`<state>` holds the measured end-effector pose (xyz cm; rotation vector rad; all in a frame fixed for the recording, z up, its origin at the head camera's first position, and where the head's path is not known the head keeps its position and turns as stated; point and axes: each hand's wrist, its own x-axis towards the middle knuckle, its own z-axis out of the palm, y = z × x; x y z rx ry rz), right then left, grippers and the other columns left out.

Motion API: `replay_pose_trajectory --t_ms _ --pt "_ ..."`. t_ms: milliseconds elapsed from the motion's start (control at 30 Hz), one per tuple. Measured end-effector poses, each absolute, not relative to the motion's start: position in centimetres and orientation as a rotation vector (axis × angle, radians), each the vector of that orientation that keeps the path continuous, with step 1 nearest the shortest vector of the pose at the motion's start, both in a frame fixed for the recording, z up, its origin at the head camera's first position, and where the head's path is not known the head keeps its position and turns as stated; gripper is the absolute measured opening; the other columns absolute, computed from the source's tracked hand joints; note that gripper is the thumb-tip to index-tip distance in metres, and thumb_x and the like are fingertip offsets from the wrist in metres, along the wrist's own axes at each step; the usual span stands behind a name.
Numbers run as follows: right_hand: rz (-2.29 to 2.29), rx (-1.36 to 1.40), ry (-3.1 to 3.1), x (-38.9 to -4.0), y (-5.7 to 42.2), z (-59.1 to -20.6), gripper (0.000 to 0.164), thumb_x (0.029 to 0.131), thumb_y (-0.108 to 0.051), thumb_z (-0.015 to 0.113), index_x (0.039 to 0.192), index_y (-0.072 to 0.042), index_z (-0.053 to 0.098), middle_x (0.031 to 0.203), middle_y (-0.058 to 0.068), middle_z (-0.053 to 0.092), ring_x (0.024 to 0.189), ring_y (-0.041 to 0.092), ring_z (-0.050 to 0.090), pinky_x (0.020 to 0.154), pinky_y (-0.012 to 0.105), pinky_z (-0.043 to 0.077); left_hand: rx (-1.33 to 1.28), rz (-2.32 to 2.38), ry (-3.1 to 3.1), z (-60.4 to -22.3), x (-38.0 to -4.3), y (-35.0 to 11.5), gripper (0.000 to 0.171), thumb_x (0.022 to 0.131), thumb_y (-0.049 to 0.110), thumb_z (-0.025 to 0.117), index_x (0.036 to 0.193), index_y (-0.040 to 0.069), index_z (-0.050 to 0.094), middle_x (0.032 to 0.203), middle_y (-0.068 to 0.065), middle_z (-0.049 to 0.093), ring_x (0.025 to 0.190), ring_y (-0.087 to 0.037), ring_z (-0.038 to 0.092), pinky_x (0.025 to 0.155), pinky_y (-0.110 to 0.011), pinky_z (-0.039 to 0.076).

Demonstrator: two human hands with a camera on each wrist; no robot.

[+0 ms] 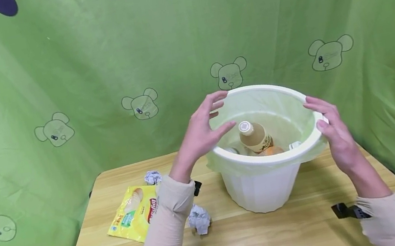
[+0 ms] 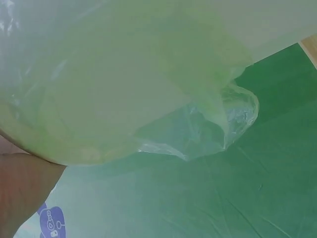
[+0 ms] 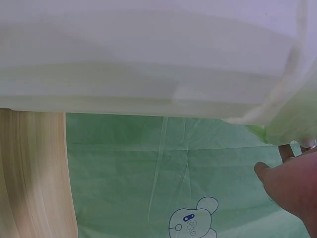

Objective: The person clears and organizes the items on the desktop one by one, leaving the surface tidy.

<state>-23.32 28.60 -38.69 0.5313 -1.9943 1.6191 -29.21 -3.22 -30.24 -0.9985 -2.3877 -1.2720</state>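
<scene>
A white trash bin (image 1: 267, 187) lined with a thin pale green bag (image 1: 306, 155) stands on the table. Inside lie a brown bottle with a white cap (image 1: 253, 134), an orange item (image 1: 273, 151) and a small white piece (image 1: 295, 145). At the bin's left rim my left hand (image 1: 203, 127) has its fingers spread, thumb reaching over the opening. My right hand (image 1: 334, 130) touches the right rim with its fingertips and thumb. In the left wrist view the bag (image 2: 198, 131) hangs loosely over the bin's side; the right wrist view has my right hand (image 3: 292, 183) beside the bag.
Left on the wooden table (image 1: 241, 242) lies a yellow snack packet (image 1: 134, 214), partly behind my left sleeve. Two crumpled paper balls lie near it, one behind (image 1: 153, 177) and one in front (image 1: 199, 219). A green curtain (image 1: 167, 36) surrounds the table.
</scene>
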Motion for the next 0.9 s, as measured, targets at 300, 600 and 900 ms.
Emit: replay_pose_trajectory --t_ms 300,600,900 --pt "1.633 0.521 -1.966 -23.4 28.5 -38.9 0.051 0.103 -0.014 0.035 0.149 -0.002 0.051 0.160 -0.002 0.039 0.146 0.019 0.031 0.121 0.027 0.023 -0.980 -1.246 -2.392 -30.5 -29.0 -3.6 0.065 0.094 0.018 0.077 0.152 0.020 0.047 0.154 -0.003 0.053 0.137 -0.020 0.057 0.115 -0.032 0.048" --pt "1.630 0.515 -1.966 -23.4 28.6 -38.9 0.051 0.103 -0.014 0.034 0.149 -0.002 0.052 0.161 -0.001 0.039 0.146 0.019 0.031 0.120 0.027 0.024 -0.974 -1.238 -2.363 -30.3 -28.8 -4.3 0.059 0.097 0.020 0.074 0.151 0.020 0.049 0.151 -0.001 0.055 0.136 -0.019 0.057 0.115 -0.031 0.048" --pt "1.624 0.530 -1.963 -23.6 28.5 -39.0 0.051 0.103 -0.014 0.035 0.149 -0.002 0.051 0.161 -0.001 0.039 0.146 0.019 0.031 0.120 0.027 0.024 -0.934 -1.244 -2.339 -30.2 -28.5 -6.0 0.057 0.098 0.024 0.073 0.150 0.021 0.051 0.151 0.003 0.055 0.136 -0.019 0.057 0.117 -0.043 0.047"
